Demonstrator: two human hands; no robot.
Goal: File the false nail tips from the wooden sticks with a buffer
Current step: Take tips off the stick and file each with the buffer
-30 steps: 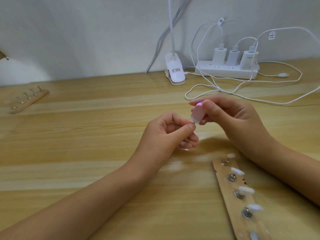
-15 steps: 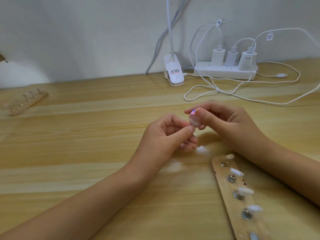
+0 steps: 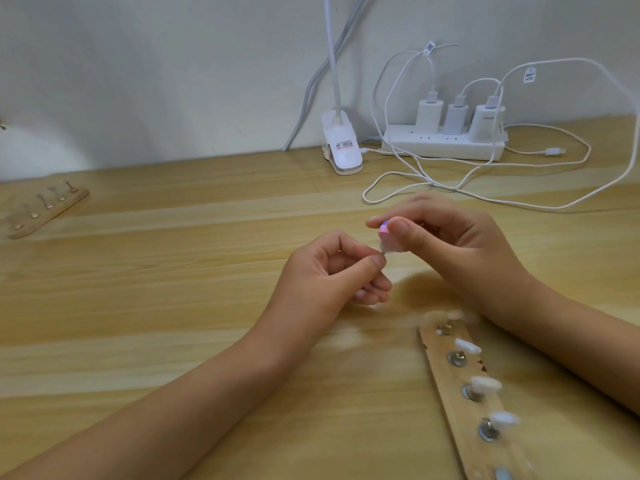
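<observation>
Above the middle of the surface [image 3: 173, 306], the left grip [image 3: 329, 278] pinches what looks like a false nail tip [image 3: 382, 252] between thumb and forefinger. The right grip [image 3: 450, 244] is clamped on the pink-and-white buffer [image 3: 389, 240], which touches that tip. Filing of this one seems under way. Near the front right corner lies a wooden stick [image 3: 446, 372] with at least four tips [image 3: 485, 384] on their pins [image 3: 455, 358], apparently awaiting work. By the left edge, a second stick [image 3: 48, 211] carries pins that seem bare, though too small to be sure.
</observation>
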